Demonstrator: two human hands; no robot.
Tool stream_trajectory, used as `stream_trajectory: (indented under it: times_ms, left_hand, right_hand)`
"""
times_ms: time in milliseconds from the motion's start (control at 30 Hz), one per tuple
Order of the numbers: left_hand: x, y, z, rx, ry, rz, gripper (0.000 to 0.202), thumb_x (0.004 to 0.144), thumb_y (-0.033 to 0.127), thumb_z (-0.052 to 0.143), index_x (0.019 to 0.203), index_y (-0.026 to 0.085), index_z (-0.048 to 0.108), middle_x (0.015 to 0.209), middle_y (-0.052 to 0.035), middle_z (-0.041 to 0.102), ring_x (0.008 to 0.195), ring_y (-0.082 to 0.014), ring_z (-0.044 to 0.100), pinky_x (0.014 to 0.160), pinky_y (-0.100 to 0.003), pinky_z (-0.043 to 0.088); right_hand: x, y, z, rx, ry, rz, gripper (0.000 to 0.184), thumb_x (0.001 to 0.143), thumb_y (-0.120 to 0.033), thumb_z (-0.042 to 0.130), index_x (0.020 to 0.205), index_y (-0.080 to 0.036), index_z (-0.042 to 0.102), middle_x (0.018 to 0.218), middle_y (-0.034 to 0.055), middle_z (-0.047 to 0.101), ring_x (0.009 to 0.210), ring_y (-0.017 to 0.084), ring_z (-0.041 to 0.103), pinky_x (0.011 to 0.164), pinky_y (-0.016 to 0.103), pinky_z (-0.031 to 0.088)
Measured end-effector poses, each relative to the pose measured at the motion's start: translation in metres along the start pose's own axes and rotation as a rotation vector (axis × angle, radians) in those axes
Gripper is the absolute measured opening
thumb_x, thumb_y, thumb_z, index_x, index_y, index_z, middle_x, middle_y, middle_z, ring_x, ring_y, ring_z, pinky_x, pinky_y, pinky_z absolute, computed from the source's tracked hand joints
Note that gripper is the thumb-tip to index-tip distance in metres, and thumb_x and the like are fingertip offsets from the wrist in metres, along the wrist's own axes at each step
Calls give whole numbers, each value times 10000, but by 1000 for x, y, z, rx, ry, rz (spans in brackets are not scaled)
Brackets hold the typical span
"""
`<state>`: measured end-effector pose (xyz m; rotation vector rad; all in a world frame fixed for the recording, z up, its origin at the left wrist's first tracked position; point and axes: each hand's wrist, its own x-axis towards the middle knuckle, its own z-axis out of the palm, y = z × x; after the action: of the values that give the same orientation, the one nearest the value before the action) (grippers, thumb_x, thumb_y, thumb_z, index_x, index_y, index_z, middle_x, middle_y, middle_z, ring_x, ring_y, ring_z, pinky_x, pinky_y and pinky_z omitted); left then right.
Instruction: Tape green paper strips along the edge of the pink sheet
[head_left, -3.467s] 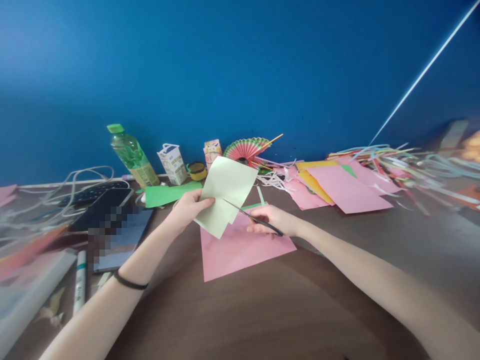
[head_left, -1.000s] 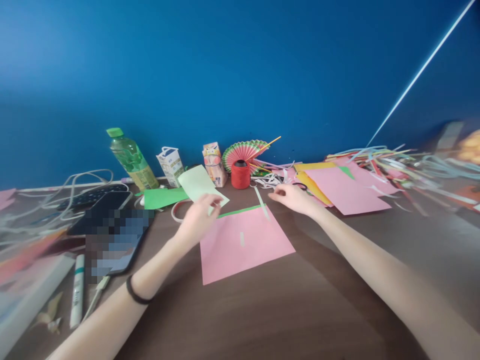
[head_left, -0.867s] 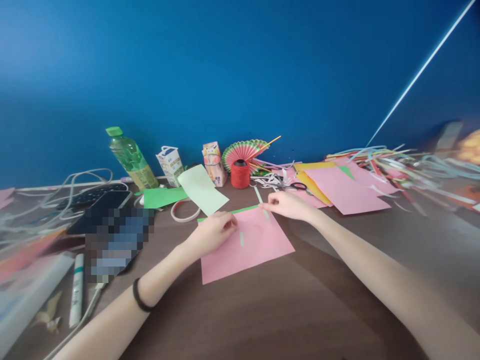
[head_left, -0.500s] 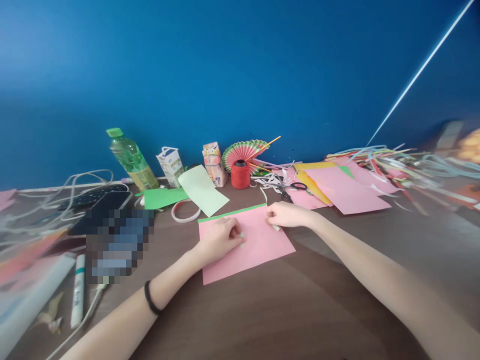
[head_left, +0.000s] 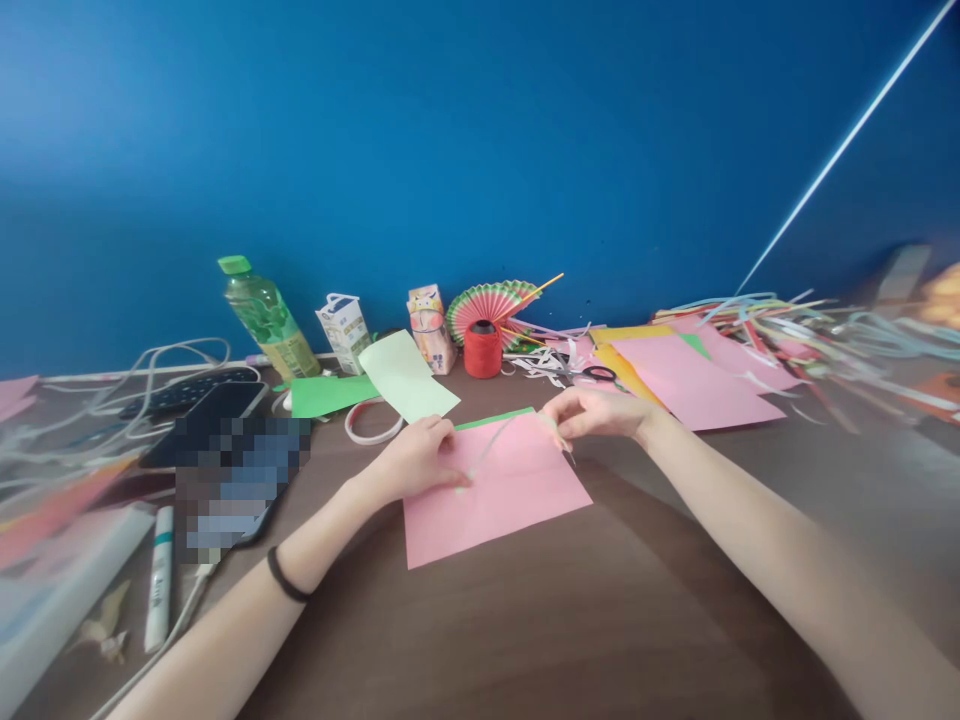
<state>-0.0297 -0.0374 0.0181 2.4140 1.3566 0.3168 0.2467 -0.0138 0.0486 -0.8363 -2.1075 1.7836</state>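
A pink paper sheet (head_left: 495, 500) lies on the brown table in front of me, over a green sheet whose edge shows at the back. My left hand (head_left: 415, 462) rests on the pink sheet's left part, fingers pinched on a thin pale green paper strip (head_left: 491, 447). My right hand (head_left: 592, 413) hovers over the sheet's far right corner, pinched on another pale strip, blurred. A pale green sheet (head_left: 407, 377) lies behind my left hand. Black-handled scissors (head_left: 589, 373) lie on the table behind my right hand.
Along the blue wall stand a green bottle (head_left: 264, 318), two small cartons (head_left: 344, 329), a red thread spool (head_left: 481, 349) and a paper fan (head_left: 489, 299). Pink and yellow sheets (head_left: 694, 385) and several strips lie right. A phone (head_left: 232, 470), marker (head_left: 159, 575) and tape ring (head_left: 369, 424) lie left.
The scissors and the pale green sheet were put down at the back. Both hands came to the pink sheet and picked up thin pale strips; the right hand has now lifted.
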Motion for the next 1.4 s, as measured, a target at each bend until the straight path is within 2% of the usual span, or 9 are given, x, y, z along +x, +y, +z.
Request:
stream_trajectory:
  times_ms: [167,300,467,767,900,1000,1167,1267,1400]
  left_hand:
    - [-2,0,-11,15,-89,-28,347,558,411,681,765,191,510,861,-34,512,830,-218,502,708,-305,384]
    - [-2,-4,-15,5,-134,-22,360,553,413,669,792,192,515,882,-36,510,852,-219,491,715,-298,379]
    - [0,-11,-18,44,-165,-9,402,520,443,682,790,189,526,859,-36,516,866,-228,485,726,-296,369]
    - [-3,-13,-33,122,-216,25,398,563,370,657,907,200,557,984,-38,549,947,-243,486,827,-327,321]
    - [-3,-14,-36,142,-220,45,369,588,360,631,912,198,560,1003,-45,548,962,-247,487,812,-324,333]
    - [-2,-16,-37,89,-215,44,341,596,330,622,903,192,564,961,-36,566,913,-230,508,784,-303,350]
    - [0,-19,-31,21,-187,32,261,630,331,595,842,180,566,910,-40,550,897,-224,505,785,-306,367]
    - [1,-20,-24,-4,-171,36,259,625,338,614,823,181,559,924,-41,529,930,-225,484,809,-315,367]
    - [2,-23,-18,-55,-145,62,248,654,345,608,837,190,544,948,-34,535,954,-214,472,848,-321,355]
  right_hand:
    - [0,7,-7,-229,-208,336,326,712,-443,573,615,-132,571,489,-42,457,463,60,383,474,209,274]
    - [-2,12,-14,-457,-72,440,319,676,-454,585,573,-157,537,477,-52,400,458,66,346,459,219,247]
    - [1,14,-13,-689,180,404,279,673,-458,562,612,-186,558,572,-29,492,515,94,401,482,231,257]
    - [17,12,9,-654,173,237,269,682,-437,565,656,-171,586,653,-10,558,586,115,441,545,242,298]
    - [20,13,14,-706,309,131,234,686,-410,584,690,-176,590,703,4,554,636,133,480,585,250,338]
    - [23,14,21,-742,412,-12,214,731,-398,567,740,-186,595,837,38,563,819,175,516,725,286,383]
    - [33,22,37,-778,290,-88,382,778,-466,520,1088,-247,561,1234,69,463,1173,255,371,977,426,277]
    - [35,25,39,-836,223,-11,562,770,-500,515,1279,-285,416,1333,65,385,1221,288,314,990,486,251]
    - [32,24,34,-891,211,60,624,762,-538,496,1322,-292,367,1354,68,363,1228,312,300,975,499,278]
